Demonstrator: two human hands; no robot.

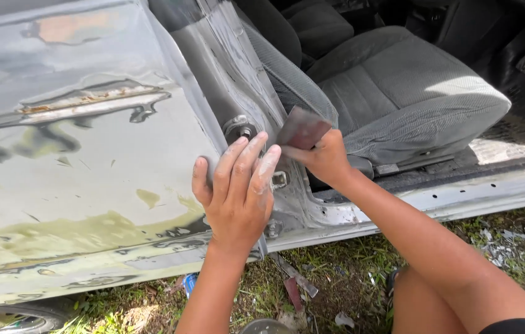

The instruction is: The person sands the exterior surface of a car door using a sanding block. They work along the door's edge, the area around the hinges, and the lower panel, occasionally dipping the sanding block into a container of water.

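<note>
While the sheet of sandpaper (301, 128) sits near the middle of the view, slightly toward one o'clock, it is pinched at its lower edge between thumb and fingers of the right hand (324, 158), so that hand is closed on it; the dark brownish sheet stands up and leans against the grey door pillar (225, 74). Just at nine o'clock from it, the left hand (234, 192) lies flat with its fingers together and stretched out, dusted pale, pressed on the edge where the rear body panel (77, 173) meets the pillar; it grips nothing. Its fingertips reach almost to the sandpaper, close beside the right hand's thumb. A round metal striker (242, 131) shows on the pillar just above the left fingertips. The body panel spreads toward nine o'clock, sanded grey with patches of yellowish filler and a rusty streak near ten o'clock. Toward two o'clock lies the grey fabric car seat (399, 93) inside the open doorway, and below it the pale door sill (473, 192) runs toward three o'clock. At six o'clock grass (343, 278) shows, strewn with scraps, and a bare knee (417, 303) comes in at five o'clock.
</note>
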